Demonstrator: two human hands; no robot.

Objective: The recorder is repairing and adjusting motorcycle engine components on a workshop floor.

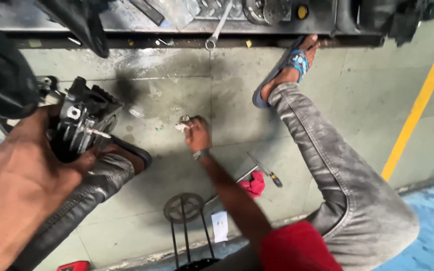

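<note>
The work takes place on a tiled concrete floor (177,165) beside a steel platform (177,22) that runs along the top of the view. The person sits on the floor with both legs in grey jeans extended.

The largest item in hand is a finned engine part (84,120), dark metal with cooling fins and a short protruding stud. It is off the floor, held at the left of the view above the left knee. The left hand (18,175) closes around its lower side, fingers wrapped on the fins. The part is separated from any machine; to judge by this, removal is complete and the part is out for service or inspection.

The right hand (197,133) reaches forward to the floor, well apart from the engine part. Its fingers pinch down on a small pale item (182,123), possibly a scrap of cloth or a small fitting; the picture does not show which. Whether it is lifted or only touched cannot be told.

Tools lie unused: a spanner (219,27) on the platform edge, a screwdriver (264,170) on the floor just beside a red rag (253,183), and a round wire stand (184,208) near the right forearm.

Reassembly shows no sign of having begun.
</note>
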